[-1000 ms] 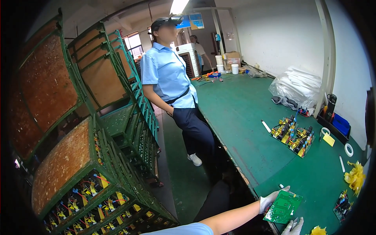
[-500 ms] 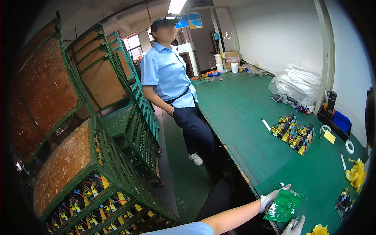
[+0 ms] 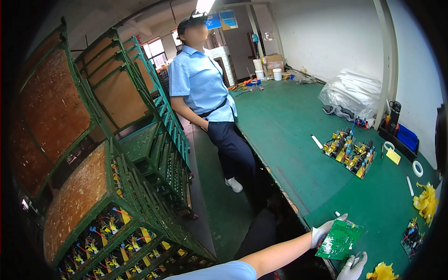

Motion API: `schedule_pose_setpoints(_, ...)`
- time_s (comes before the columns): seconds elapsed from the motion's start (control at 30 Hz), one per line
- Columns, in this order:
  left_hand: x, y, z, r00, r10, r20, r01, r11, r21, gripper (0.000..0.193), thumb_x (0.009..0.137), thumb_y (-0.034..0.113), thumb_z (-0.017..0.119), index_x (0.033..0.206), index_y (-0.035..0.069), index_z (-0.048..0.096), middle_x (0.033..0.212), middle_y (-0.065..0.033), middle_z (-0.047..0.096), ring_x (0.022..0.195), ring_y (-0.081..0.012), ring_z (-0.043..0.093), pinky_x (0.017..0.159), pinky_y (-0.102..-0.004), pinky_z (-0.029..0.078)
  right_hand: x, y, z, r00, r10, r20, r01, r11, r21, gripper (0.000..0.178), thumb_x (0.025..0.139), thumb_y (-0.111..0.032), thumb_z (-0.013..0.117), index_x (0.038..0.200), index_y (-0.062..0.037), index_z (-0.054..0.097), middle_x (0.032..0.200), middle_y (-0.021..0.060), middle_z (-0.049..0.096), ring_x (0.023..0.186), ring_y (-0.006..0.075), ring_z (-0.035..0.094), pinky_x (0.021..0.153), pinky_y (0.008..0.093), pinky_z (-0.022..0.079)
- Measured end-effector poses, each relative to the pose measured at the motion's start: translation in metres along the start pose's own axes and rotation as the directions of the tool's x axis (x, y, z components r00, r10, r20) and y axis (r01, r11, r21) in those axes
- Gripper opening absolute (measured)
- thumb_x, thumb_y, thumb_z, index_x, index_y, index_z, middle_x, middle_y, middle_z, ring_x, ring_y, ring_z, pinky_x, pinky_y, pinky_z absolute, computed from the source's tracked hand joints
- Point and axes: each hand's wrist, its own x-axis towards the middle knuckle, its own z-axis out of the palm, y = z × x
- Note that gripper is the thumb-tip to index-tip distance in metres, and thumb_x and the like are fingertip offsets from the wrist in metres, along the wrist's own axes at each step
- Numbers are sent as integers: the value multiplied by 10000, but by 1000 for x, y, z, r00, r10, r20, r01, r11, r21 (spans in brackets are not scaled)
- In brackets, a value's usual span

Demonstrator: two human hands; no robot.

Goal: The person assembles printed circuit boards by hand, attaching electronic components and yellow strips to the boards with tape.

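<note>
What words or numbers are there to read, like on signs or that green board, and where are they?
Blue sign at the back: white writing, partly cut off, which I won't copy out.
Blue-and-tan notice beside it: too small to read.
Green circuit board in the left hand: any print is too small to read.
Cardboard box: too blurred to read.
</note>
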Motion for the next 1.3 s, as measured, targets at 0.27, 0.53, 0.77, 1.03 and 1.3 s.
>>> schedule_pose_setpoints(0.27,11,10,-23,939,23,344,51,978,-204,458,1023,437,388,1195,56,576,1167,-113,640,1048,-257,627,916,-426,522,28,-8,39,986,-110,-127,151,909,388,402,852,6,564,1252,12,528,1152,191,611,1072,312,609,919,402,498)
schedule_pose_setpoints(0.53,22,10,-8,968,-120,220,172,957,-234,580,999,519,411,1321,59,558,1131,-119,677,1009,-265,661,889,-424,543,68,-18,31,918,-394,-40,393,919,-38,256,834,-91,680,1087,-72,646,945,148,596,816,333,631,684,397,522)
schedule_pose_setpoints(0.77,33,5,-28,966,-163,200,213,940,-267,601,958,581,457,1252,72,581,1104,-125,673,968,-286,671,870,-457,545,68,-17,37,905,-425,-25,420,902,-103,205,843,-117,663,1045,-86,652,913,134,592,791,330,621,654,417,510)
schedule_pose_setpoints(1.03,16,-9,-20,983,112,145,-65,955,-290,318,1024,369,460,1134,101,591,1058,-57,635,965,-158,627,845,-316,533,60,-28,28,904,-428,10,428,902,-53,142,833,-72,609,971,-76,642,871,169,563,767,382,583,644,460,480)
schedule_pose_setpoints(1.3,22,-5,-12,999,-43,32,49,970,-237,403,983,480,537,886,103,639,800,-15,679,649,-132,639,597,-263,534,69,0,49,845,-535,23,535,845,-2,214,850,8,578,1063,8,594,926,164,543,811,340,581,669,409,486)
